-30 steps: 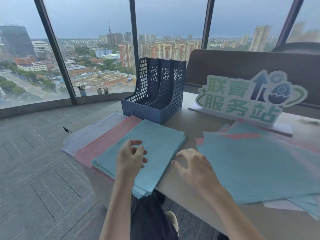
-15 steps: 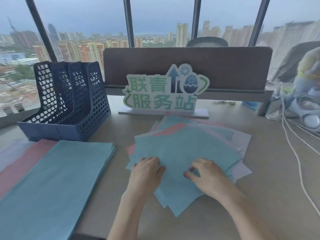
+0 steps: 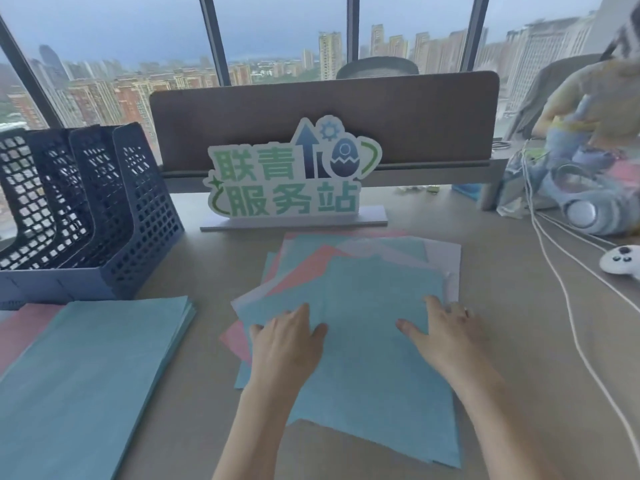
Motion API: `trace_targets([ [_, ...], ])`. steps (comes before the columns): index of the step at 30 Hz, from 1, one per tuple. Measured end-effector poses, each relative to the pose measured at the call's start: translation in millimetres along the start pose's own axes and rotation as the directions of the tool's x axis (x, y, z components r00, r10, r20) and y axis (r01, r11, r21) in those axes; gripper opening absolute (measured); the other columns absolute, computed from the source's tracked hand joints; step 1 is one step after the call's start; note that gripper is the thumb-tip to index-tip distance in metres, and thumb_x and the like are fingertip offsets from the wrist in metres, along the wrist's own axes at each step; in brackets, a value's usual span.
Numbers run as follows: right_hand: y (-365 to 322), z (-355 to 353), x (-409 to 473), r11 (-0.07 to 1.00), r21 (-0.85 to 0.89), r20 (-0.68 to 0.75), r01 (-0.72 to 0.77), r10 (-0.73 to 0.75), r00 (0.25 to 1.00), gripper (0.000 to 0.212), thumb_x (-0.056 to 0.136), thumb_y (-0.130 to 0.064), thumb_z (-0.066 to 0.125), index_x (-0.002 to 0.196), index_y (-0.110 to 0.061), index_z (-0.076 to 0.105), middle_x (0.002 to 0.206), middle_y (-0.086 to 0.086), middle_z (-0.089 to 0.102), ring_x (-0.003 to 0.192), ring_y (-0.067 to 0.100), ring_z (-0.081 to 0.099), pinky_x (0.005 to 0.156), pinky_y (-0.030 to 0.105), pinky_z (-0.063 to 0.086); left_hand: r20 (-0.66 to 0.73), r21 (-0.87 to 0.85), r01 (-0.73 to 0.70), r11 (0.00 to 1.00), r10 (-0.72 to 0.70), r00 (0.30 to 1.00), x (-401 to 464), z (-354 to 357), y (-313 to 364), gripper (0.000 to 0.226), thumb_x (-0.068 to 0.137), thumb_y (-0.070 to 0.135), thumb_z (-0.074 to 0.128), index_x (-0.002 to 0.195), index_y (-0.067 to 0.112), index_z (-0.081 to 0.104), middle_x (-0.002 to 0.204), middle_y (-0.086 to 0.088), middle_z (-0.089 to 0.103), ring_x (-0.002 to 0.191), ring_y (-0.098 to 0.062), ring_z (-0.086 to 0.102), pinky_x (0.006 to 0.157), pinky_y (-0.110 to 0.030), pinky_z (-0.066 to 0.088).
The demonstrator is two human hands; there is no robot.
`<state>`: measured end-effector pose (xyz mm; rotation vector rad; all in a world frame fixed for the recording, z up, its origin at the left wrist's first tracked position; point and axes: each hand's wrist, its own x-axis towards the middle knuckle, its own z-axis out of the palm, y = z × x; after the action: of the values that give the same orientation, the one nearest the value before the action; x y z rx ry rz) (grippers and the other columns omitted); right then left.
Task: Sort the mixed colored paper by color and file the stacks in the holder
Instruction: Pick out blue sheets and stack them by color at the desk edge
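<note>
Now | both hands, left (image 3: 284, 344) and right (image 3: 446, 337), flat, holding nothing | pressing matte blue sheet (image 3: 363, 341) | perforated holder (image 3: 86, 216) empty

From my remote seat I count two hands, left (image 3: 289, 344) and right (image 3: 446, 337); one blue file holder (image 3: 104, 209) with three slots visible; one mixed pile of paper (image 3: 349, 289); one sorted blue stack (image 3: 86, 372); one pink stack (image 3: 20, 327) beneath it; one standing sign (image 3: 294, 178); two white cables (image 3: 568, 323); sheets per pile I cannot count.
</note>
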<state>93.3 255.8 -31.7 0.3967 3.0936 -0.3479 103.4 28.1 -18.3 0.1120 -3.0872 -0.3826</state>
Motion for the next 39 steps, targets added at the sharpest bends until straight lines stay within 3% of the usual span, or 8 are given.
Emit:
trace_targets([
  [7,10,-3,-8,0.996,0.034,-0.113,-0.088,0.091,0.989,0.055,0.094,-0.060,0.052,0.126,-0.016,0.052,0.115,0.011,0.053,0.110,0.031,0.056,0.079,0.037,0.047,0.095,0.030,0.054,0.998,-0.056,0.994,23,1,-16,0.055,0.088,0.069,0.048,0.113,0.021,0.046,0.125,0.001,0.051,0.122,-0.025,0.043,0.089,-0.040,0.031],
  [13,8,-6,-20,0.989,0.100,-0.142,-0.107,0.121,0.982,0.056,0.090,-0.063,0.055,0.120,-0.016,0.054,0.106,0.008,0.052,0.098,0.031,0.062,0.063,0.033,0.037,0.104,0.066,0.085,0.994,-0.091,0.990,32,-5,-19,0.081,0.072,0.078,0.060,0.127,0.023,0.040,0.126,-0.004,0.046,0.120,-0.029,0.043,0.090,-0.043,0.030],
  [16,9,-7,-28,0.979,0.169,-0.182,-0.110,0.141,0.973,0.054,0.088,-0.059,0.062,0.120,-0.017,0.052,0.098,0.004,0.041,0.091,0.033,0.063,0.061,0.034,0.035,0.119,0.093,0.102,0.990,-0.113,0.987,34,-7,-21,0.079,0.069,0.081,0.060,0.119,0.021,0.047,0.121,-0.002,0.047,0.117,-0.029,0.043,0.092,-0.043,0.030],
  [22,14,-3,-33,0.974,0.204,-0.139,-0.098,0.128,0.982,0.046,0.086,-0.048,0.072,0.115,-0.014,0.060,0.103,0.009,0.056,0.099,0.034,0.062,0.068,0.035,0.038,0.124,0.061,0.088,0.994,-0.095,0.988,29,-13,-22,0.056,0.073,0.071,0.065,0.088,0.021,0.044,0.086,0.006,0.051,0.093,-0.024,0.046,0.081,-0.037,0.035],
  [27,13,0,-33,0.965,0.252,-0.148,-0.066,0.106,0.983,0.046,0.086,-0.037,0.076,0.122,-0.013,0.060,0.115,0.014,0.058,0.105,0.035,0.060,0.076,0.036,0.042,0.253,-0.214,0.039,0.976,0.017,0.967,17,-15,-22,0.043,0.083,0.054,0.069,0.105,0.021,0.052,0.103,0.006,0.056,0.093,-0.019,0.055,0.074,-0.029,0.042],
  [31,12,4,-34,0.950,0.308,-0.155,-0.041,0.093,0.984,0.041,0.088,-0.034,0.075,0.120,-0.013,0.062,0.100,0.006,0.052,0.099,0.033,0.060,0.069,0.031,0.033,0.384,-0.721,0.215,0.659,0.122,0.915,-1,-11,-26,0.057,0.071,0.031,0.080,0.120,0.032,0.051,0.107,0.004,0.072,0.091,-0.020,0.073,0.079,-0.042,0.059],
  [36,14,8,-30,0.942,0.335,-0.142,-0.023,0.075,0.987,0.041,0.090,-0.040,0.071,0.123,-0.018,0.063,0.110,0.006,0.063,0.097,0.026,0.061,0.070,0.029,0.036,0.390,-0.879,0.275,0.391,0.256,0.884,-18,-16,-30,0.055,0.081,-0.002,0.064,0.128,0.024,0.051,0.117,-0.006,0.071,0.102,-0.031,0.071,0.087,-0.049,0.057],
  [39,15,9,-28,0.938,0.347,-0.145,0.001,0.052,0.988,0.039,0.089,-0.038,0.072,0.122,-0.019,0.064,0.108,0.005,0.063,0.095,0.024,0.062,0.071,0.028,0.038,0.411,-0.873,0.307,0.379,0.233,0.881,-21,-18,-29,0.049,0.080,-0.004,0.065,0.124,0.015,0.053,0.114,-0.008,0.072,0.100,-0.030,0.072,0.083,-0.045,0.059],
])
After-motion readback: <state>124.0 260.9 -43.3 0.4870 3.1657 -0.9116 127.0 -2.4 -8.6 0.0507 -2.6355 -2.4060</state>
